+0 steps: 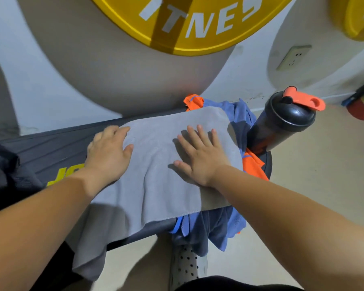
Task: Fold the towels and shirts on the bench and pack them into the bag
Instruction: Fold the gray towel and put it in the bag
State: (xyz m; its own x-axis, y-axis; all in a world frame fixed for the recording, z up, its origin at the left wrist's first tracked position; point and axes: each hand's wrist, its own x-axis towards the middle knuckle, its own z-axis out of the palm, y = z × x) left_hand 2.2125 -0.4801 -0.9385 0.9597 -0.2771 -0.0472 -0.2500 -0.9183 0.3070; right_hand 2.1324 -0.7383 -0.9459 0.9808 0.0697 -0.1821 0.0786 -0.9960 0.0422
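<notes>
Towel point(156, 164) flat on bench point(51, 148), under fingers point(198, 135) of both hands

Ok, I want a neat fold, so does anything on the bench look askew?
The grey towel lies crooked, its near left corner hanging off the bench. The black shaker bottle leans at the bench's end, beside the crumpled blue clothes.

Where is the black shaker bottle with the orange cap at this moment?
In the head view the shaker bottle stands at right, at the right end of the bench, beside the blue garment and right of the right hand.
</notes>
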